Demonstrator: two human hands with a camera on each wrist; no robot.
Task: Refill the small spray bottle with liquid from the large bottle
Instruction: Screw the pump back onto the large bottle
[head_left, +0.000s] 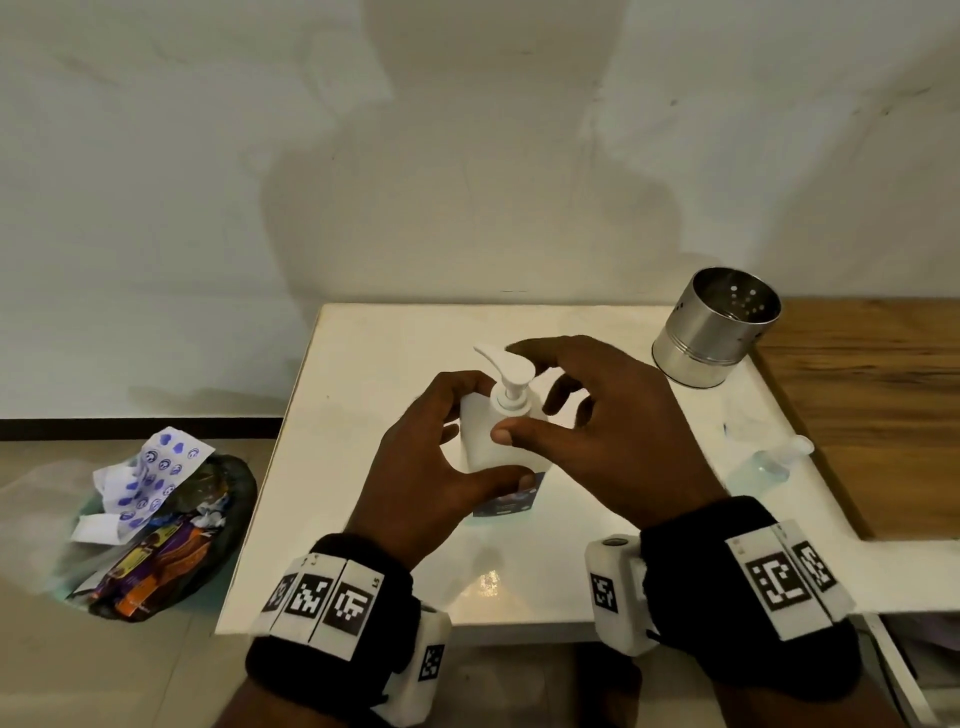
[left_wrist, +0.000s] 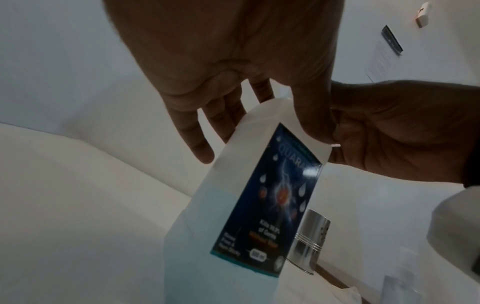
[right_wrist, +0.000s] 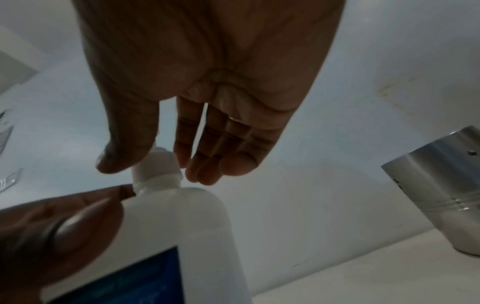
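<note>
The large white pump bottle (head_left: 485, 447) with a dark blue label (left_wrist: 275, 195) stands at the middle of the white table (head_left: 363, 519). My left hand (head_left: 483, 436) grips its body, thumb across the front and fingers behind. My right hand (head_left: 530, 395) arches over the pump collar (right_wrist: 155, 170), thumb on the near side and fingers on the far side, spread loosely around it. The small clear spray bottle (head_left: 774, 460) appears to lie on its side near the table's right edge, apart from both hands.
A perforated steel cup (head_left: 717, 332) stands at the table's back right corner. A wooden surface (head_left: 883, 405) adjoins the table on the right. On the floor to the left sits a dark bag of rubbish (head_left: 156, 530). A wall rises just behind the table.
</note>
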